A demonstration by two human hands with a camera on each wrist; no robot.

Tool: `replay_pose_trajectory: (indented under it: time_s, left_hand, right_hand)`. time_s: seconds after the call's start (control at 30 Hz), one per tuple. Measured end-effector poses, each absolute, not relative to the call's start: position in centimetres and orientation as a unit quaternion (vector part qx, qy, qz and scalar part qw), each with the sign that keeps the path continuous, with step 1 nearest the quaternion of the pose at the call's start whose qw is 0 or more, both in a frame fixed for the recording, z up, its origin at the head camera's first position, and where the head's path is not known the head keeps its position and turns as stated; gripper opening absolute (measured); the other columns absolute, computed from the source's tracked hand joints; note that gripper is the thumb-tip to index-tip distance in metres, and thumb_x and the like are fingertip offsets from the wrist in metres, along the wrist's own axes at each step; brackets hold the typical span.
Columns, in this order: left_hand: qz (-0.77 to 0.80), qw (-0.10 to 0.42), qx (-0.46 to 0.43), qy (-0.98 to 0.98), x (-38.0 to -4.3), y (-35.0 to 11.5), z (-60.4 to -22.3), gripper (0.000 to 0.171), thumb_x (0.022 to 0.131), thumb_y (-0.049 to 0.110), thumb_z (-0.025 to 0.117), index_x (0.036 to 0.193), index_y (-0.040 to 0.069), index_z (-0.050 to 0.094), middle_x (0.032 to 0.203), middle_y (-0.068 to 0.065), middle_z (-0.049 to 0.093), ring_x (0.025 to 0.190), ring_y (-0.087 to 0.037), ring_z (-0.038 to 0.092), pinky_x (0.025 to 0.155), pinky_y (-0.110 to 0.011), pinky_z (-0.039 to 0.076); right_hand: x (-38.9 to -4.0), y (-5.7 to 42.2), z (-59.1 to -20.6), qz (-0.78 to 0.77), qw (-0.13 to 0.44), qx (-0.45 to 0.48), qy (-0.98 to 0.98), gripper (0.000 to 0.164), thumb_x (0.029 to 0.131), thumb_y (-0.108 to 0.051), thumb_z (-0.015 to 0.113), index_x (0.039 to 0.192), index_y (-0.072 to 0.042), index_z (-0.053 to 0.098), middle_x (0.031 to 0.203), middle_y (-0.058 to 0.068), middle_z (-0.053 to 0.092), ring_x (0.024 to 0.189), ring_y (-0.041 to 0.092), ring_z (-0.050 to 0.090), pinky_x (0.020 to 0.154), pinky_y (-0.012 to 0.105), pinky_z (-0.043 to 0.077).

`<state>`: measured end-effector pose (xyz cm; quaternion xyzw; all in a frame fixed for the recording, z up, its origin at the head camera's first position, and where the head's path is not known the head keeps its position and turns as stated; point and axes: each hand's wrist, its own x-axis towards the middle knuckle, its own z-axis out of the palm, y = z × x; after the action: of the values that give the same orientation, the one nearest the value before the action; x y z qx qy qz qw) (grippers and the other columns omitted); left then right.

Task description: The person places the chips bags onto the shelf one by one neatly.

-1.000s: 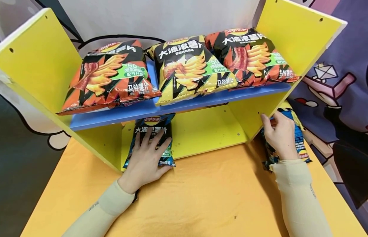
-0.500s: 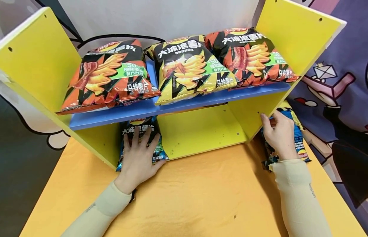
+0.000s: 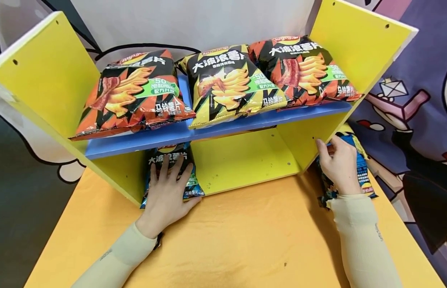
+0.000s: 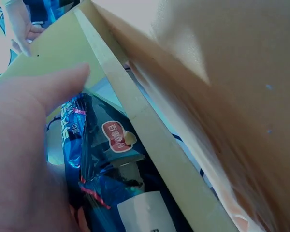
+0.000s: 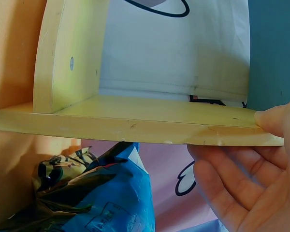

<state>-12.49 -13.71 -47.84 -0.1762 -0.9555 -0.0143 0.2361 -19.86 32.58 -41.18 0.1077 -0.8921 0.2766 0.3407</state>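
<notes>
A black and blue bag of chips [image 3: 193,189] lies in the lower left of the yellow shelf unit [image 3: 245,160]. My left hand [image 3: 165,198] rests on its front with straight, spread fingers. In the left wrist view the bag's dark top [image 4: 99,121] shows beyond my thumb, beside the yellow board edge. On the other side, my right hand [image 3: 339,164] grips the front edge of the unit's right side panel [image 3: 302,136]. The right wrist view has the thumb on one face of that panel [image 5: 135,130] and the fingers on the other.
Two red-and-black chip bags [image 3: 133,96] [image 3: 302,68] flank a yellow one [image 3: 234,84] on the blue middle shelf [image 3: 144,142]. Blue and yellow bags [image 3: 361,172] lie outside the right panel. An orange-yellow cloth [image 3: 245,236] covers the table.
My left hand has slid the blue bag leftward, close to the left side panel, and then stayed nearly still. My right hand keeps its grip on the panel.
</notes>
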Motion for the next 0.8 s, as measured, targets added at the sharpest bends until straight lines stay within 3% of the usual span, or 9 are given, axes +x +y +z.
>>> replay_pose_trajectory:
  time_s: [0.57,0.8]
  left_hand:
    - [-0.04,0.241,-0.204,-0.948,-11.6,-14.8,-47.6,0.1,0.077,0.069,0.077,0.155,0.014,0.047,0.161,-0.019,0.042,0.151,-0.049,0.034,0.115,-0.073,0.031]
    - [-0.078,0.266,-0.217,-0.936,-10.2,-15.6,-47.1,0.09,0.096,0.079,0.033,0.153,0.011,0.05,0.158,-0.019,0.047,0.147,-0.045,0.041,0.117,-0.067,0.032]
  right_hand:
    - [-19.7,32.6,-41.2,0.278,0.338,0.104,-0.893,0.027,0.103,-0.026,0.061,0.116,-0.007,0.075,0.089,0.018,0.077,0.073,-0.03,0.042,0.069,0.001,0.035]
    - [-19.7,32.5,-41.1,0.276,0.339,0.106,-0.893,0.026,0.103,-0.025,0.061,0.115,-0.007,0.075,0.089,0.017,0.076,0.074,-0.03,0.042,0.07,0.001,0.035]
